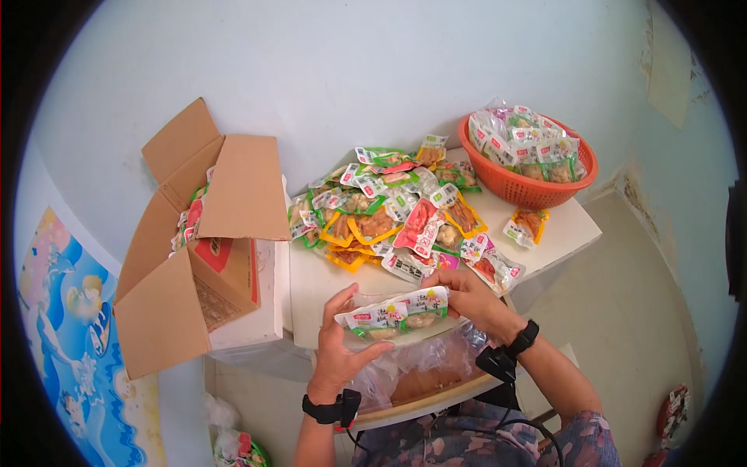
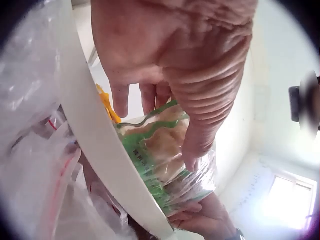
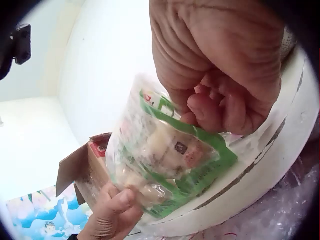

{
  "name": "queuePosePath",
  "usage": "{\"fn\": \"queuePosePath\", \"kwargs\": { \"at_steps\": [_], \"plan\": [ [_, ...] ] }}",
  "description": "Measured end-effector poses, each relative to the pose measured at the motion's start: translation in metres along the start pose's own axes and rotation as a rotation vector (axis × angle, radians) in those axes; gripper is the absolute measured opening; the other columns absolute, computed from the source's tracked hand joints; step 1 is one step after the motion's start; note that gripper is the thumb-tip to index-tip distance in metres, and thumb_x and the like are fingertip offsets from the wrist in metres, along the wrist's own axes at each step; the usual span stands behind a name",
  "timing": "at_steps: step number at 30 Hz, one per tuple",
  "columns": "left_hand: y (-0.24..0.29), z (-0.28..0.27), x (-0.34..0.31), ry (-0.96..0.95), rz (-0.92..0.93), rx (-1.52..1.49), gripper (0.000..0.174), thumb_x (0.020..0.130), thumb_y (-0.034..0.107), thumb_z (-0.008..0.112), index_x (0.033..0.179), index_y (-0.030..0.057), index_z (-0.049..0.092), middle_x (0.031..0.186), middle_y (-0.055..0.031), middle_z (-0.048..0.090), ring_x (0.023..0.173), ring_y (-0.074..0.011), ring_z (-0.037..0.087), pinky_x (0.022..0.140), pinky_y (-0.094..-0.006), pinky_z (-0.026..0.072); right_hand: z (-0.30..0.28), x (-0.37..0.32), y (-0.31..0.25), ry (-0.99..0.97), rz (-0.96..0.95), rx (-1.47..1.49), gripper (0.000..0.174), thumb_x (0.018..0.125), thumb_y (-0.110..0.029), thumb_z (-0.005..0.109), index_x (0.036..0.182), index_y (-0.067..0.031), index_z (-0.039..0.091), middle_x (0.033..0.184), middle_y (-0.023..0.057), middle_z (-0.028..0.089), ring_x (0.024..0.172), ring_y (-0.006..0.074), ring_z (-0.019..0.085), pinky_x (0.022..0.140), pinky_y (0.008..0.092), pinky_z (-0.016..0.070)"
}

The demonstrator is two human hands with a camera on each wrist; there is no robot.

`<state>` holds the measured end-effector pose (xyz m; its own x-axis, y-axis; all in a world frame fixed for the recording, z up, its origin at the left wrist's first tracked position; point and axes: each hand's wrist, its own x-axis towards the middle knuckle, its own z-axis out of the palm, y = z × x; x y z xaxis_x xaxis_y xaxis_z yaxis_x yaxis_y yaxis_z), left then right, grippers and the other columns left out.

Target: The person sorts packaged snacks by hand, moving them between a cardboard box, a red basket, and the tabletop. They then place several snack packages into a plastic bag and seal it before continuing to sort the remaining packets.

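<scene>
A clear plastic bag [image 1: 366, 298] with two snack packets [image 1: 397, 314] side by side is held up over the front edge of the white table [image 1: 307, 311]. My left hand [image 1: 334, 354] grips its left end, thumb in front and fingers behind. At the right end, my right hand [image 1: 476, 302] pinches the bag's edge between thumb and curled fingers. The left wrist view shows a green-bordered packet [image 2: 162, 145] with pale food under the left thumb. In the right wrist view the packet's [image 3: 165, 145] green edge lies against the right fingers.
Behind the hands lies a heap of mixed snack packets [image 1: 373, 222]. An orange basket [image 1: 537, 189] full of packets stands at the back right, one packet [image 1: 527, 227] in front of it. An open cardboard box [image 1: 241, 187] is at left. Loose clear bags [image 1: 443, 354] lie below the table edge.
</scene>
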<state>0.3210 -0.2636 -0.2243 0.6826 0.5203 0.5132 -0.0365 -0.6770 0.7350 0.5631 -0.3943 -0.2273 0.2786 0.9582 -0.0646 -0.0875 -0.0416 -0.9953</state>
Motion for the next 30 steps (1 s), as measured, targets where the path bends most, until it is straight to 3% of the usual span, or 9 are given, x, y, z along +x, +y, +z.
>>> {"fn": "queuePosePath", "kwargs": {
  "at_steps": [5, 8, 11, 14, 17, 20, 21, 24, 30],
  "plan": [
    [-0.016, 0.007, -0.005, -0.089, -0.087, -0.068, 0.076, 0.073, 0.014, 0.092, 0.14, 0.0019, 0.058, 0.148, -0.0143, 0.057, 0.143, -0.0278, 0.049, 0.115, -0.0398, 0.044, 0.002, -0.002, 0.008, 0.036, -0.063, -0.047, 0.024, 0.092, 0.002, 0.061, 0.111, -0.0038, 0.073, 0.086, -0.0049, 0.065, 0.07, 0.0035, 0.054, 0.061, 0.0226, 0.0438],
    [-0.016, 0.009, -0.007, -0.106, -0.291, -0.341, 0.077, 0.073, 0.012, 0.091, 0.141, 0.0013, 0.057, 0.148, -0.014, 0.057, 0.143, -0.0273, 0.05, 0.114, -0.0401, 0.045, -0.003, -0.013, -0.005, 0.269, -0.188, -0.61, 0.022, 0.092, -0.003, 0.069, 0.114, -0.0041, 0.072, 0.088, 0.0036, 0.07, 0.071, 0.0131, 0.063, 0.065, 0.0287, 0.0501],
    [-0.007, 0.007, -0.002, -0.036, -0.058, -0.104, 0.077, 0.073, 0.011, 0.091, 0.141, 0.0003, 0.056, 0.147, -0.0151, 0.059, 0.139, -0.0278, 0.054, 0.114, -0.0393, 0.0456, -0.012, -0.007, -0.014, 0.587, -0.54, -0.713, 0.031, 0.087, -0.003, 0.074, 0.118, -0.0062, 0.071, 0.1, 0.0103, 0.071, 0.077, 0.0213, 0.067, 0.071, 0.0326, 0.0535],
    [-0.01, 0.008, -0.002, -0.001, -0.035, -0.115, 0.074, 0.073, 0.011, 0.091, 0.139, -0.0005, 0.058, 0.145, -0.016, 0.06, 0.133, -0.027, 0.059, 0.111, -0.0381, 0.0476, -0.003, -0.013, -0.065, 0.51, -0.852, -0.787, 0.032, 0.089, -0.014, 0.076, 0.119, -0.0082, 0.07, 0.109, 0.0133, 0.069, 0.083, 0.0281, 0.07, 0.074, 0.0389, 0.0553],
    [-0.03, 0.011, -0.006, -0.062, -0.09, -0.164, 0.072, 0.073, 0.012, 0.092, 0.137, -0.0009, 0.06, 0.136, -0.0154, 0.067, 0.121, -0.0261, 0.067, 0.103, -0.0376, 0.0529, 0.02, -0.01, -0.084, 0.178, -0.979, -1.031, 0.036, 0.089, -0.028, 0.078, 0.118, -0.0096, 0.07, 0.104, 0.0122, 0.071, 0.088, 0.0321, 0.071, 0.074, 0.0436, 0.055],
    [-0.025, 0.005, -0.009, -0.178, -0.35, -0.137, 0.069, 0.073, 0.013, 0.093, 0.134, -0.001, 0.063, 0.123, -0.0137, 0.074, 0.111, -0.0249, 0.072, 0.095, -0.038, 0.0568, 0.035, -0.013, -0.086, -0.201, -0.48, -1.074, 0.04, 0.088, -0.033, 0.079, 0.121, -0.0122, 0.072, 0.106, 0.0153, 0.073, 0.092, 0.0355, 0.071, 0.078, 0.0447, 0.0556],
    [-0.031, 0.008, -0.011, -0.136, -0.261, -0.086, 0.064, 0.073, 0.017, 0.093, 0.129, -0.0012, 0.066, 0.112, -0.0143, 0.077, 0.101, -0.0262, 0.076, 0.088, -0.0381, 0.0587, 0.036, -0.01, -0.085, -0.219, -0.476, -1.08, 0.039, 0.088, -0.034, 0.078, 0.12, -0.0125, 0.073, 0.101, 0.0156, 0.073, 0.089, 0.0363, 0.071, 0.077, 0.0449, 0.0554],
    [-0.021, 0.005, -0.008, -0.129, -0.259, 0.035, 0.055, 0.073, 0.022, 0.092, 0.117, -0.0034, 0.071, 0.105, -0.0145, 0.078, 0.094, -0.0197, 0.075, 0.083, -0.0358, 0.0586, 0.029, 0.002, -0.076, -0.235, -0.459, -1.103, 0.034, 0.089, -0.035, 0.075, 0.116, -0.0125, 0.074, 0.09, 0.0167, 0.073, 0.084, 0.0384, 0.07, 0.073, 0.0457, 0.0546],
    [-0.034, 0.01, -0.01, -0.071, -0.185, 0.051, 0.054, 0.071, 0.025, 0.093, 0.112, -0.0031, 0.072, 0.102, -0.0144, 0.078, 0.093, -0.0252, 0.075, 0.085, -0.039, 0.0578, 0.02, 0.009, -0.065, -0.233, -0.511, -1.068, 0.024, 0.094, -0.03, 0.071, 0.103, -0.0088, 0.073, 0.084, 0.0185, 0.069, 0.079, 0.0394, 0.068, 0.07, 0.0474, 0.0519]
  ]
}}
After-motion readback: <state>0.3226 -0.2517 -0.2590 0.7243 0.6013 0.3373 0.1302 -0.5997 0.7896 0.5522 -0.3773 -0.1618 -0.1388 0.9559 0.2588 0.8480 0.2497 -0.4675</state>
